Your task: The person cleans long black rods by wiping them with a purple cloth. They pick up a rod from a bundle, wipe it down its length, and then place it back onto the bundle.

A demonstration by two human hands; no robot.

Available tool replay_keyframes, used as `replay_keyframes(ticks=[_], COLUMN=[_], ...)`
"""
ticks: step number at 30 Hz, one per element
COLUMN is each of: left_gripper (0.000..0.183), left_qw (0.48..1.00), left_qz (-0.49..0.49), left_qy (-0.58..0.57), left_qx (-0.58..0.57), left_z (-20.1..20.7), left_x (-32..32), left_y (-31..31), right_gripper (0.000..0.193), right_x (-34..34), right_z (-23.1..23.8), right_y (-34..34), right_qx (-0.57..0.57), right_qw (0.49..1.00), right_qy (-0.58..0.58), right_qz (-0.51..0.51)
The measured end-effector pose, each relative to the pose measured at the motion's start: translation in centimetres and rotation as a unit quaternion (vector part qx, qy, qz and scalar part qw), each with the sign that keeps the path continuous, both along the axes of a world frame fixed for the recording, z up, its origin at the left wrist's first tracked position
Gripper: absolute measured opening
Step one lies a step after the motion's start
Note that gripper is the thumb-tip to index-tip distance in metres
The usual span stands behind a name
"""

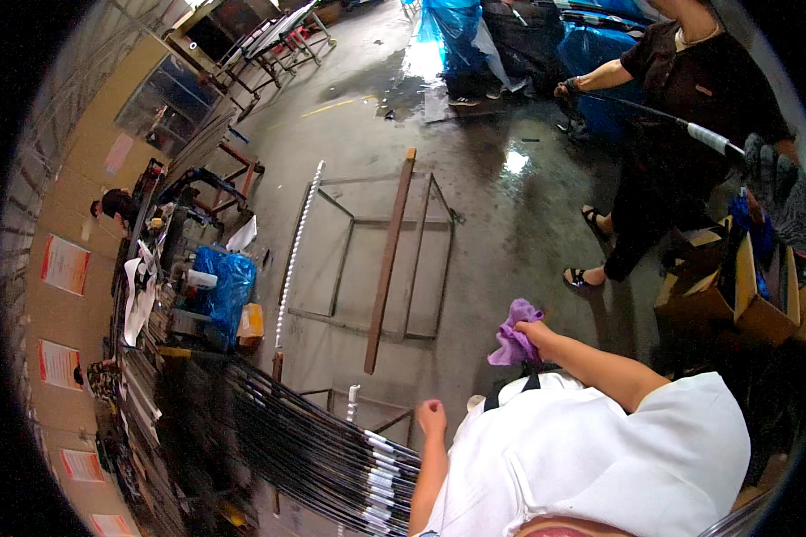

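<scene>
My right hand (pixel 534 335) is closed round a crumpled purple cloth (pixel 512 337), held out in front of my white shirt. Lower and to the left, my left hand (pixel 431 417) is curled into a loose fist with nothing visible in it. Closest to that hand is a bundle of long, thin black rods (pixel 300 438), with white wrappings (pixel 381 479) around them near their right ends. Just beyond the fist rises the end of a white notched bar (pixel 352 403).
A metal frame rack (pixel 367 338) stands ahead, with a brown bar (pixel 390 268) and a white notched strip (pixel 300 242) across it. At right, another person (pixel 681 116) in dark clothes holds a black rod (pixel 636 106) near open cardboard boxes (pixel 766 277). A cluttered bench (pixel 179 295) lines the left.
</scene>
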State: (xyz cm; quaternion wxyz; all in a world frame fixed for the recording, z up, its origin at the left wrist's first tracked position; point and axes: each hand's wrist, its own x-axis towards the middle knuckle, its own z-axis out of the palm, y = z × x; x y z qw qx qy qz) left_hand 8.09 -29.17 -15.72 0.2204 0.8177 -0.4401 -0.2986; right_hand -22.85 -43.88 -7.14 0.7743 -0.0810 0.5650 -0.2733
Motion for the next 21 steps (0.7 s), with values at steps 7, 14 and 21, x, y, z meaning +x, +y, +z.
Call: replay_keyframes(ticks=[7,14,21], left_gripper=[0.012,0.013,0.035], left_qw=[0.999,0.987,0.838], left_qz=[0.008,-0.015,-0.191], left_qy=[0.049,0.159,0.507], left_qx=[-0.001,-0.02,0.062], left_z=[1.2,-2.0,13.9], left_x=[-1.0,-0.7,-12.3], left_y=[0.1,-4.2,-12.4], right_gripper=[0.021,0.021,0.026], right_x=[-0.1,-2.0,-3.2], right_z=[0.1,0.0,1.9], right_y=[0.9,2.0,2.9], right_qx=[-0.025,-0.019,-0.035], right_qw=[1.0,0.998,0.998], right_qy=[0.018,-0.016,0.019], right_qz=[-0.002,-0.054,-0.055])
